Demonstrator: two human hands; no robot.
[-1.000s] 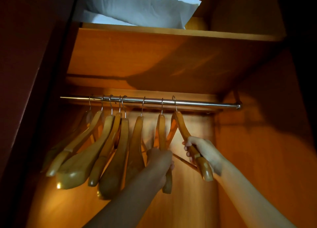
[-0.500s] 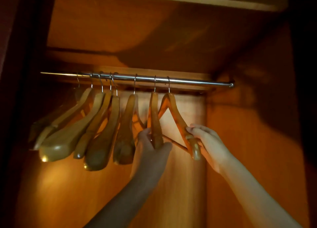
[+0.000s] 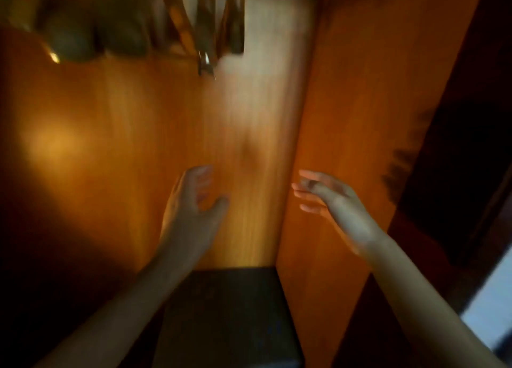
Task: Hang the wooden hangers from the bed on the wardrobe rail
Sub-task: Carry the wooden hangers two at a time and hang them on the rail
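The frame is motion-blurred. Only the lower ends of several wooden hangers (image 3: 205, 27) show along the top edge; the rail is out of view above. My left hand (image 3: 191, 201) hangs well below them in front of the wardrobe's back panel, fingers spread and loosely bent, holding nothing. To its right, my right hand (image 3: 332, 201) is level with it in front of the wardrobe's right side panel (image 3: 360, 118), fingers relaxed and empty. Neither hand touches a hanger.
A dark box-like object (image 3: 227, 312) sits low in the wardrobe between my forearms. A dark door edge (image 3: 457, 146) stands at the right, with a pale strip (image 3: 490, 306) at the lower right. The left side is in shadow.
Both hands have let go of the hangers and dropped away from them. The view has swung downward, so the rail and shelf have left the frame.
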